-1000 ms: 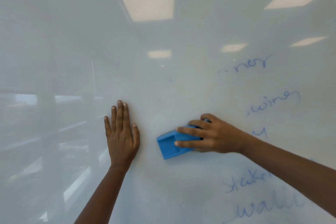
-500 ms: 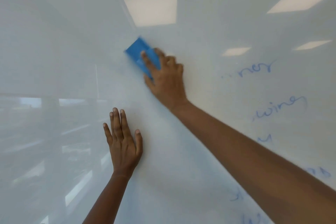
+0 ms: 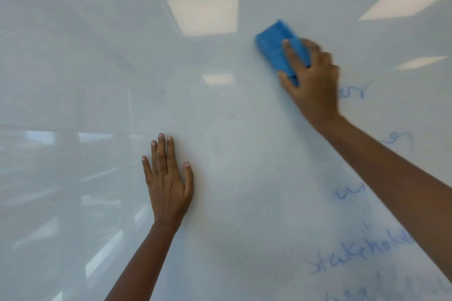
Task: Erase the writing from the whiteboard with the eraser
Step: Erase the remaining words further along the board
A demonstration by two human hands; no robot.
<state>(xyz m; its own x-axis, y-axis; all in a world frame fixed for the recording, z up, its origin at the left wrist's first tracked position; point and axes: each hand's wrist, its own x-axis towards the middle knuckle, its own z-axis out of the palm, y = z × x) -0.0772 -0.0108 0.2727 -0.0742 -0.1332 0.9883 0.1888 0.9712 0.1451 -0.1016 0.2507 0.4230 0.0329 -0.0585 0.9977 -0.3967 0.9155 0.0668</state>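
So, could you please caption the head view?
Right hand wipes blue eraser across whiteboard; left hand braces flat.

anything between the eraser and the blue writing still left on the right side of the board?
Nothing visible. The eraser, held in the right hand, sits on the whiteboard up and left of the remaining writing, with only bare board between. The left hand lies flat, well to the left.
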